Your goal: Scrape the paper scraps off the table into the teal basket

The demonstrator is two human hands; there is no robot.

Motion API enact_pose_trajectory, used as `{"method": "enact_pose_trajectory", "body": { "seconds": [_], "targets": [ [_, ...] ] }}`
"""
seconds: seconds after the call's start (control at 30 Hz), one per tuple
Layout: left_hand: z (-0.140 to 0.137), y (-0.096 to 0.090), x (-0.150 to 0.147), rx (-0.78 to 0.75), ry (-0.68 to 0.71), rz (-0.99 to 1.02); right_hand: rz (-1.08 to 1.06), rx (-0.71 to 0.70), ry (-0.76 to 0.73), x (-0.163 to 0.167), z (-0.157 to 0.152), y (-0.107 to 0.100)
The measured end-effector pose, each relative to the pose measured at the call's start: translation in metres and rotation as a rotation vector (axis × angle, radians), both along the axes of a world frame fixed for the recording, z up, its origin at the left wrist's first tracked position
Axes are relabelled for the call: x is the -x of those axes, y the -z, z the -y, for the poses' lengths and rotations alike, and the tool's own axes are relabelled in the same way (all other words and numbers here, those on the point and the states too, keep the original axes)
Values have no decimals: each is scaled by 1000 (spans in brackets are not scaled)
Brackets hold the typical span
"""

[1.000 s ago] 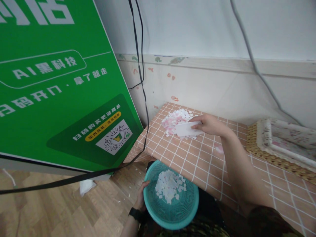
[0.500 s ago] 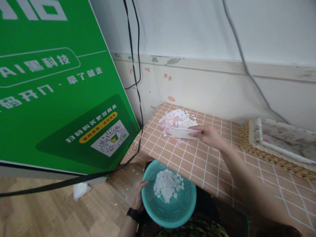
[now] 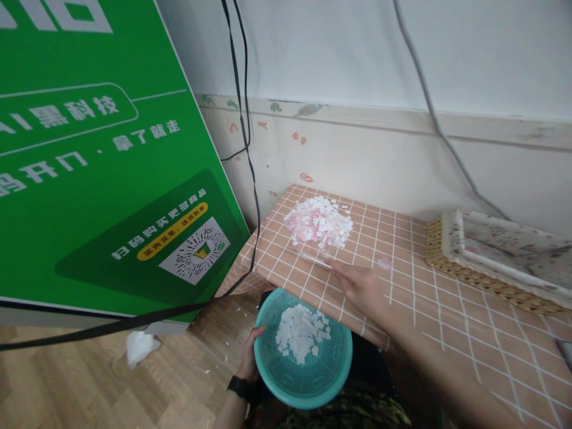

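Down low, the left hand (image 3: 249, 357) curls around the rim of a teal basket (image 3: 304, 348) holding white paper scraps, just below the table (image 3: 402, 286) edge. On the checked tabletop, the right hand (image 3: 361, 286) lies mostly flat, fingers pinching a blurred white card (image 3: 318, 257) beside the pink-and-white scrap pile (image 3: 319, 221).

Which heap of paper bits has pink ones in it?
The pile on the checked table, near its far corner, mixes pink and white bits. The heap in the teal basket, which the left hand holds, looks all white.
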State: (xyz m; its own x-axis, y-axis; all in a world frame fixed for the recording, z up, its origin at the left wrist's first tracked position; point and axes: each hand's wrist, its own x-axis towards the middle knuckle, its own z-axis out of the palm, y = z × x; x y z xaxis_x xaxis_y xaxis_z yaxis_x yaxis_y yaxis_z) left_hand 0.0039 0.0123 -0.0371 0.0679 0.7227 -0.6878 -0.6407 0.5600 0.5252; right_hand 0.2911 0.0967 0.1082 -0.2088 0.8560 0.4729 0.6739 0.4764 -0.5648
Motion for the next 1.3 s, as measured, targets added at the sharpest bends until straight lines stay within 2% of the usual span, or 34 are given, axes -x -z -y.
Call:
{"method": "enact_pose_trajectory", "body": {
  "seconds": [0.07, 0.13, 0.27, 0.37, 0.47, 0.57, 0.73, 0.83, 0.93, 1.0, 1.07, 1.17, 1.2, 1.23, 1.3],
  "targets": [
    [-1, 2, 0, 5, 26, 21, 47, -28, -98, 19, 2, 3],
    [-1, 3, 1, 13, 53, 57, 143, -39, -134, 35, 3, 7],
    [-1, 5, 2, 29, 45, 72, 307, -73, -19, 43, 3, 18],
    [-2, 4, 3, 39, 18, 44, 288, -89, 105, 27, 6, 25],
    [-2, 2, 2, 24, 1, 36, 210, -56, 165, 5, 7, 25],
    [-3, -1, 0, 13, 6, 22, 118, -24, 251, -18, 6, 20],
    [-3, -1, 0, 17, 14, 17, 8, 45, 477, -50, 2, 7],
    [-2, 0, 0, 31, 9, 28, -50, 60, 584, -61, 5, -4],
    [-1, 1, 1, 42, -4, 8, -43, 40, 649, -54, 13, -11],
    [-2, 2, 2, 46, -4, -7, -24, 13, 622, -37, 21, -11],
    [-2, 3, 2, 43, -4, -13, -7, -1, 518, -14, 28, -11],
    [-3, 5, 2, 36, -14, -23, 30, 0, 228, 19, 33, -10],
    [-3, 5, 2, 41, -15, -22, 51, 19, 173, 26, 33, -10],
    [-3, 5, 2, 48, -13, -15, 74, 32, 147, 31, 33, -9],
    [-3, 5, 3, 58, -5, 10, 118, 38, 192, 31, 32, -7]
  ]
}}
